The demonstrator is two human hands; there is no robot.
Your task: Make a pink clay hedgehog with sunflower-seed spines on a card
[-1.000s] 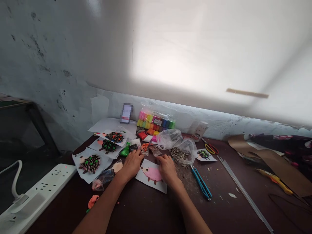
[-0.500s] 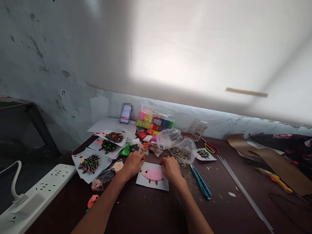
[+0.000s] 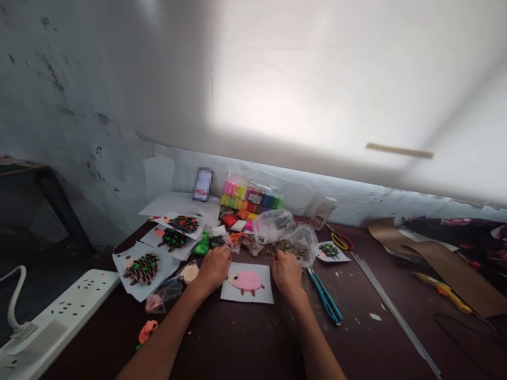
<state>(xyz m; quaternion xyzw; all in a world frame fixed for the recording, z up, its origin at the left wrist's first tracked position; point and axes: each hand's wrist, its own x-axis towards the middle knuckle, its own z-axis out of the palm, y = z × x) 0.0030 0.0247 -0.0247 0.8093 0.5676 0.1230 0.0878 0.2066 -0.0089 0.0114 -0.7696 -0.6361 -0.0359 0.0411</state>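
Note:
A white card (image 3: 264, 291) lies flat between my hands, bearing a pink clay hedgehog (image 3: 250, 281) with brown feet. My left hand (image 3: 216, 268) is closed at the card's upper left edge; its fingertips are hidden, so I cannot tell whether it grips anything. Just off the right edge, my right hand (image 3: 287, 270) has its fingers curled together beside striped seeds (image 3: 291, 247) in a clear plastic bag (image 3: 309, 240). What those fingers hold, if anything, is hidden. Finished seed-spined hedgehog cards (image 3: 143, 268) overlap at the left.
Packs of coloured clay (image 3: 253, 199) stand by the wall. A blue-handled cutter (image 3: 325, 298), scissors (image 3: 341, 240), a bottle (image 3: 322, 212) and clear glue sticks (image 3: 396, 311) lie or stand rightward, with a yellow glue gun (image 3: 446, 291) farther out. A power strip (image 3: 75, 311) sits at left.
My right hand has moved right, off the card's upper right corner, uncovering that corner and the hedgehog's rear. My left hand stays by the left edge. The view has shifted slightly.

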